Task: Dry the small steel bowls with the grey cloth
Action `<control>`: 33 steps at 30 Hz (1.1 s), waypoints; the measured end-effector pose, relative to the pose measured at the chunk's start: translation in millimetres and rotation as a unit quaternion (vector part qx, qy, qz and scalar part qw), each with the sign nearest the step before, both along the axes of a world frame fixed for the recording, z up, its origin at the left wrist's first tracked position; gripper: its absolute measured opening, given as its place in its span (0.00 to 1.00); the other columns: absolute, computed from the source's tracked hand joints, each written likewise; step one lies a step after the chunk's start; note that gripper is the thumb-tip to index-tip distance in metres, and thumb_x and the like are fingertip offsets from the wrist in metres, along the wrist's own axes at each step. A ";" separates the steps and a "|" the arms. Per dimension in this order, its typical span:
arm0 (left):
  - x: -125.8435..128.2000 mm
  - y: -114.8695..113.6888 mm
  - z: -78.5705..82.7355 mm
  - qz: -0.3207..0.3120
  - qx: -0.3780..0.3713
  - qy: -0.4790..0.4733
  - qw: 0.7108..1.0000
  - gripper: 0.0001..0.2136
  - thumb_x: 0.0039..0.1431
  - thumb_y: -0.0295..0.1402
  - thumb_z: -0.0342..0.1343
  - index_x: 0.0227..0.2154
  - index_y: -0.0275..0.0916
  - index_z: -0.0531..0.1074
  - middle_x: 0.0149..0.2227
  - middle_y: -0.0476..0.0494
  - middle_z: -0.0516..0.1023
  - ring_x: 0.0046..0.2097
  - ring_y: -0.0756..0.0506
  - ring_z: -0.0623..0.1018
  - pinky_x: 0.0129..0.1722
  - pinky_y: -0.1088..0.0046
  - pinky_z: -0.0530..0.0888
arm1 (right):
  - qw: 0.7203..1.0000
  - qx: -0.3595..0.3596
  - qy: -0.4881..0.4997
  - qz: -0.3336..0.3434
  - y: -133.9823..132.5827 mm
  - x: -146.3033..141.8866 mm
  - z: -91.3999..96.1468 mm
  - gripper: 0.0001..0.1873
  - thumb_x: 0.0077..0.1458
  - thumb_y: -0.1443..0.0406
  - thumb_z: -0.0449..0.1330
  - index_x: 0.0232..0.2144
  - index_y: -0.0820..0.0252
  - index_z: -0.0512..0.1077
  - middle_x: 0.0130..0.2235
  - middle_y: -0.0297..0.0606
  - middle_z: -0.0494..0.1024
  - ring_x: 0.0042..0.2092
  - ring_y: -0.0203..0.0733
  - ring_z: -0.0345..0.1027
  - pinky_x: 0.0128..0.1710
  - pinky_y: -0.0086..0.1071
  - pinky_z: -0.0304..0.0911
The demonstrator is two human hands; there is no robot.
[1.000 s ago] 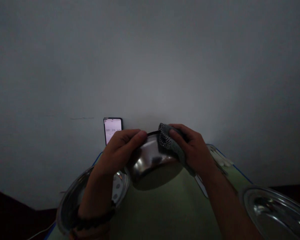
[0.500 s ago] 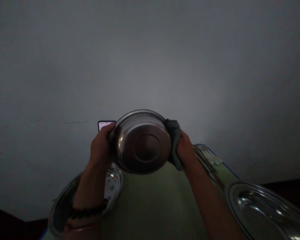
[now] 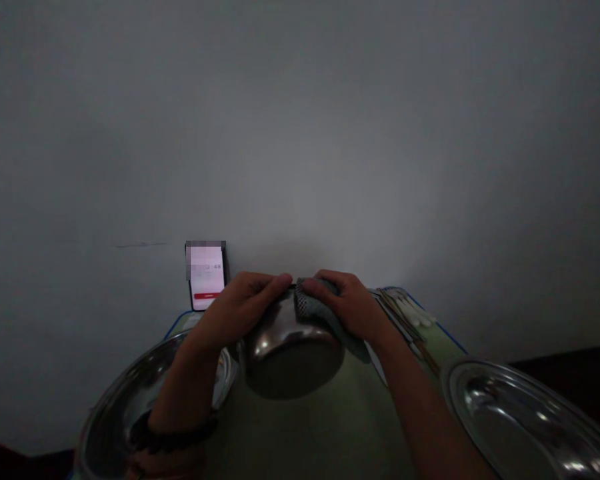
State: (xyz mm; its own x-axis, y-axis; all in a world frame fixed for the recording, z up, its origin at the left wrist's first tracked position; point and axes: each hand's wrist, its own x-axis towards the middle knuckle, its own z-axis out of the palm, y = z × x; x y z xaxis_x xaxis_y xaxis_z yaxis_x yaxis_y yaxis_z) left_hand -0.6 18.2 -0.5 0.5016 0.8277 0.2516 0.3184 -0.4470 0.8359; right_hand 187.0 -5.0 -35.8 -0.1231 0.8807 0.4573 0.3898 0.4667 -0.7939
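A shiny metal bowl is held up in front of me over the table, tilted so that its outer side and base face me. My left hand is closed on the bowl's upper rim, thumb on the near side. A grey-green cloth with a checked edge hangs over the rim at the right. My right hand pinches the cloth against the bowl, its thumb on top of the cloth. The bowl's inside and most of my fingers behind the rim are hidden.
A large metal basin stands at the left, partly behind my left forearm. Another metal basin is at the right. Chopsticks and white-handled utensils lie on the green table. A lit phone leans against the wall.
The bowl has come down and tipped, its base turning downward. Both hands have moved closer together along its top rim, the right still with the cloth. More of the phone shows.
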 end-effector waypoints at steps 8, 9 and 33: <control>-0.1 9.0 0.5 0.241 -0.057 -0.294 0.923 0.22 0.50 0.48 0.60 0.11 0.41 0.63 0.12 0.54 0.62 0.15 0.54 0.60 0.14 0.77 0.58 | 0.950 -0.008 0.304 -0.071 11.0 3.1 -5.0 0.18 0.51 0.49 0.58 0.32 0.56 0.75 0.31 0.32 0.78 0.31 0.38 0.68 0.32 0.31 0.63; 2.8 10.1 0.4 0.268 -0.064 -0.323 0.905 0.22 0.51 0.48 0.59 0.11 0.41 0.62 0.12 0.54 0.62 0.16 0.54 0.60 0.15 0.77 0.59 | 0.940 -0.008 0.325 -0.103 12.1 1.4 -6.0 0.18 0.50 0.49 0.58 0.32 0.56 0.74 0.31 0.33 0.78 0.32 0.39 0.68 0.32 0.31 0.64; -1.9 15.4 -10.6 0.119 -0.114 -0.178 0.970 0.18 0.52 0.47 0.58 0.16 0.39 0.71 0.16 0.51 0.68 0.18 0.52 0.65 0.17 0.77 0.61 | 0.984 -0.008 0.178 -0.006 11.2 6.4 -9.3 0.17 0.56 0.50 0.58 0.34 0.57 0.75 0.34 0.33 0.79 0.37 0.40 0.71 0.40 0.33 0.65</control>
